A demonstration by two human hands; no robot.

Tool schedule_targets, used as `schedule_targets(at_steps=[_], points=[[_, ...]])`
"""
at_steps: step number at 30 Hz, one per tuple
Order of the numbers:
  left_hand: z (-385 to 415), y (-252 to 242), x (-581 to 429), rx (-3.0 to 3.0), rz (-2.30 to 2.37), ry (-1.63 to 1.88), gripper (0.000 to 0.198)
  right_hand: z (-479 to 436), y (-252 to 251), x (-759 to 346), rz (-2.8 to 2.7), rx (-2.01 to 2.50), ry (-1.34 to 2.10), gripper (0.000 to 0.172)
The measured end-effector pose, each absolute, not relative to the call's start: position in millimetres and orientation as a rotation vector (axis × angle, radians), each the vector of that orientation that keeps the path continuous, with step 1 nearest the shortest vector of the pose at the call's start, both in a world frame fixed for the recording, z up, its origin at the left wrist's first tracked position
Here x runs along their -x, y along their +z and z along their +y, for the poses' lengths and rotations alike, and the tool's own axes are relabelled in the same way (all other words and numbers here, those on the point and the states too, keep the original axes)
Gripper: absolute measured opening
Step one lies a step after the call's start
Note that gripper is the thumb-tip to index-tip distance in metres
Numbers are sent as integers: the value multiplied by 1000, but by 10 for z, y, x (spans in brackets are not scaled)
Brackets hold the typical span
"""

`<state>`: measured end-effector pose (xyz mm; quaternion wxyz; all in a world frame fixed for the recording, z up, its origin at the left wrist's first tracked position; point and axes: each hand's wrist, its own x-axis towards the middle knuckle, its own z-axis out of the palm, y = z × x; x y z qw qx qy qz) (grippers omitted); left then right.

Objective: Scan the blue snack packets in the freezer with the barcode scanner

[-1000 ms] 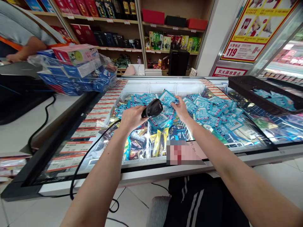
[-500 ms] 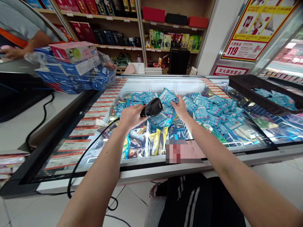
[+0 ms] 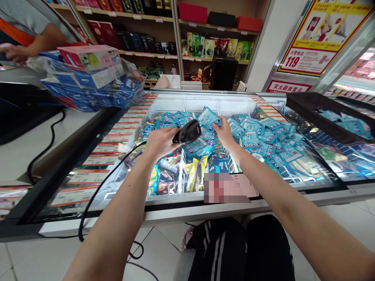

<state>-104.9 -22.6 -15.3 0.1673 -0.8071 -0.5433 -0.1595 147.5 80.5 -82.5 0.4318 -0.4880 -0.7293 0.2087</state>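
Note:
My left hand (image 3: 162, 141) is wrapped round the handle of a black corded barcode scanner (image 3: 190, 132), whose head points right over the freezer. Its cable (image 3: 101, 194) runs down past my left forearm. Between the thumb and fingers of my right hand (image 3: 224, 132) is the lower right corner of a blue packet (image 3: 208, 118), its printed side up, just beyond the scanner head. More blue packets (image 3: 258, 134) lie in loose heaps beneath and to the right, on top of the chest freezer (image 3: 164, 210).
Yellow-wrapped goods (image 3: 191, 175) show inside the freezer. A phone (image 3: 244, 184) lies at its front edge, partly blurred. Plastic-wrapped boxes (image 3: 96, 80) stand at left, near another person's hand (image 3: 17, 54). A dark basket (image 3: 325, 113) with blue packets sits at right.
Both hands keep their grips, with the scanner and packet held almost still. The view has shifted slightly. At upper left the other person's arm has moved a little.

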Motion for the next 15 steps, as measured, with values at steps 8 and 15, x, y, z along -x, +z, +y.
schedule_targets(at_steps=[8,15], points=[[-232,-170,989,2323,-1537,-383,36,777,-777,-1453,-1629,1140,706,43],[-236,-168,990,2331,-1465,-432,37,776,-751,-1456,-1484,945,841,43]])
